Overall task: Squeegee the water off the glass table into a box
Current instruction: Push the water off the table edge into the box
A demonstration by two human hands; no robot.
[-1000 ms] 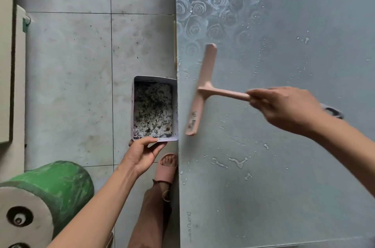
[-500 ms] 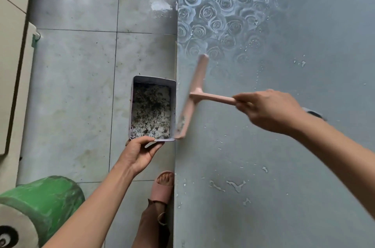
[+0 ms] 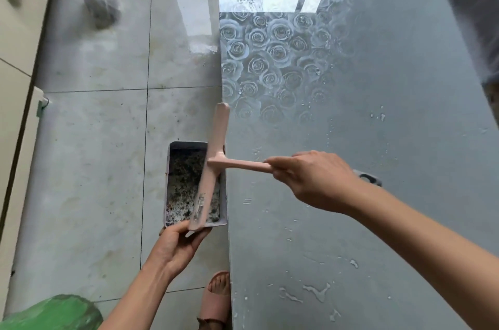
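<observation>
Moved: squeegee [image 3: 216, 165] blade, off the glass table [image 3: 351, 114] edge, now over box [image 3: 167, 181], beyond my gripping right hand [image 3: 313, 181]. Left hand [image 3: 175, 246] clasps box's near end. Stroke delivered, I judge; water droplets [image 3: 316, 292] remain behind right hand.

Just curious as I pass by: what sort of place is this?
Probably a home, perhaps a dining area: a rose-patterned glass table, a glossy tiled floor, and a foot in a house slipper.
</observation>
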